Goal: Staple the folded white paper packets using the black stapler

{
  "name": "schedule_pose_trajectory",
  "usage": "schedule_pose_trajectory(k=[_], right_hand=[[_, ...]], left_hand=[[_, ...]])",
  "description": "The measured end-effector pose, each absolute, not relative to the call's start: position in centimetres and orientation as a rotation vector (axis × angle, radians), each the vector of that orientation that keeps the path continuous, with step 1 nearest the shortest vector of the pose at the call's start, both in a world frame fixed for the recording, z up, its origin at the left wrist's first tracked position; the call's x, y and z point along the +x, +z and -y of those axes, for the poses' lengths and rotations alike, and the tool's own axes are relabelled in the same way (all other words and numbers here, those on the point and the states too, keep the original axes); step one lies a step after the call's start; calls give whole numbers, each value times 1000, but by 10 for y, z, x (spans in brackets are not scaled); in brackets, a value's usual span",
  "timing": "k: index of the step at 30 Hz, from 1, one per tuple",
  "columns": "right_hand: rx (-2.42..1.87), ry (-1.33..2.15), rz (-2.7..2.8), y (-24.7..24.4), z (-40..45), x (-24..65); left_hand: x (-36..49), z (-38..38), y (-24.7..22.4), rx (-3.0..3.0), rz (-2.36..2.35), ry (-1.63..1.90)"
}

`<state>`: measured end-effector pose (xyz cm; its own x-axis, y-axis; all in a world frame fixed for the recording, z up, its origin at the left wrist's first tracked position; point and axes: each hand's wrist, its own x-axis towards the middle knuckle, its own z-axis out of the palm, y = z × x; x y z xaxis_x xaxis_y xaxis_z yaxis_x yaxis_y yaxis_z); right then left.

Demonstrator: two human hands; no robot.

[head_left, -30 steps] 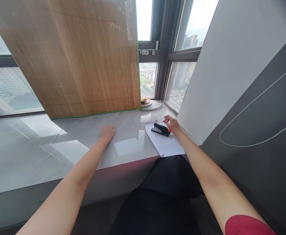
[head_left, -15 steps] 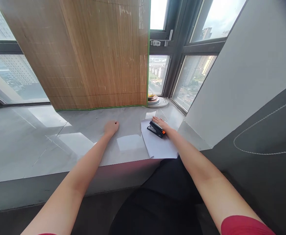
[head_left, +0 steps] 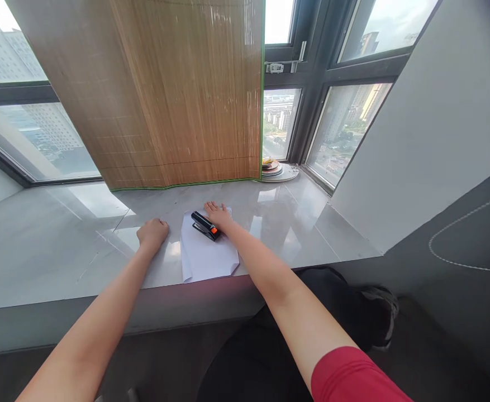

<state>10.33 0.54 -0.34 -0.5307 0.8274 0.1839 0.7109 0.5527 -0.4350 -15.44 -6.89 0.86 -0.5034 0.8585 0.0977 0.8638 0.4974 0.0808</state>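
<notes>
My right hand [head_left: 218, 215] lies flat with fingers stretched out on the top part of some white paper [head_left: 207, 259]. Just beside its palm, a black stapler [head_left: 205, 225] with an orange part rests on the sheets, its jaws apart. A lower corner of the paper curls up near the sill's front edge. To the left, my left hand [head_left: 153, 233] is closed in a fist on the sill, apart from the paper; nothing shows in it.
The grey tiled windowsill [head_left: 312, 234] runs across the view. A bamboo blind [head_left: 194, 100] hangs at the back, its green-edged bottom near the sill. Stacked plates [head_left: 276, 171] stand in the window corner. A bead chain [head_left: 441, 261] hangs at the right, over the dark wall.
The paper and stapler have slid left along the sill with my right hand. My left fist has also shifted left. The camera view has turned slightly.
</notes>
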Motion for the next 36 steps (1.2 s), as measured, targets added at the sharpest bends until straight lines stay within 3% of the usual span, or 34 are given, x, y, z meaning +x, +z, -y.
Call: schedule_pose_trajectory(k=[3,7,11,15,20,23,30,36], right_hand=[[-1322,398,2229,10,-5,125],[-1767,304,2046,18,-4,233],[-2166,158,1844,9,11,353],[-2274,72,1788,-6,19,391],[-2184,58,1820,-10,15,377],[-1898,110,1837,-6,18,352],[-1158,695,1980,-1,49,191],[-1231,708,2167,-2,67,115]], left_hand=[[-150,65,9,-1559,2680,-211],[-150,66,10,-1552,2681,-229],[-152,66,9,-1567,2687,-246],[-151,66,9,-1570,2699,-254],[-149,68,11,-1565,2696,-260],[-148,68,11,-1565,2693,-258],[-149,68,12,-1576,2698,-270],[-147,69,14,-1575,2693,-232]])
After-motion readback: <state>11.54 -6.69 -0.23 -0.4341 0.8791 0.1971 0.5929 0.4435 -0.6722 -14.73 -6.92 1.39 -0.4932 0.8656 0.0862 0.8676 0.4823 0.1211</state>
